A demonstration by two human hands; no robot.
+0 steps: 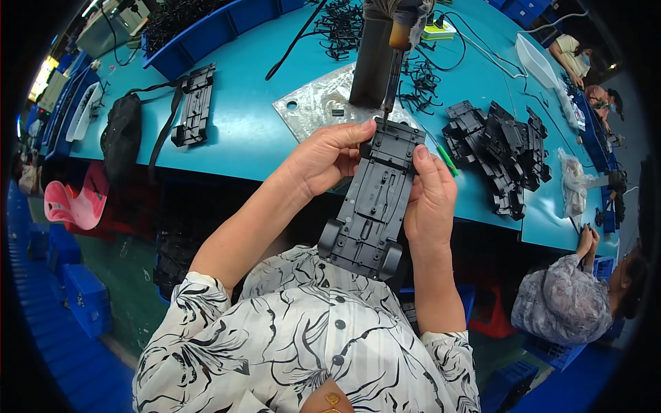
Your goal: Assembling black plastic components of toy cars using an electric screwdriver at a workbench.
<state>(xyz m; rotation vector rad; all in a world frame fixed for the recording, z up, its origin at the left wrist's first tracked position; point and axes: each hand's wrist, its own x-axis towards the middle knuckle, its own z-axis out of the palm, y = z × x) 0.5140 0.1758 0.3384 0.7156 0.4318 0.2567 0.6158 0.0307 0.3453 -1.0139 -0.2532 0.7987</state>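
Here's the black chassis (pixel 368 206), right in the middle of my view, tilted with its far end under the upright tool (pixel 393 86) and its near end close to the patterned blouse (pixel 303 310). My left hand (pixel 329 157) is closed on the far left corner, thumb on top; my right hand (pixel 431 196) pinches the right edge, its thumb pressed near the rim. Whether the tip touches plastic, I can't tell.

To do this well, I'd say line the far end up squarely under that tip, hold both edges level, and mind the left thumb, which sits very near it. I'd brace the near end too, since it looks unsupported.

Beyond, there's the worn metal plate (pixel 303 103) and the dark post (pixel 370 62); to the right, a green pen (pixel 446 158) and a heap of similar chassis (pixel 492 148) on the teal table (pixel 241 117).
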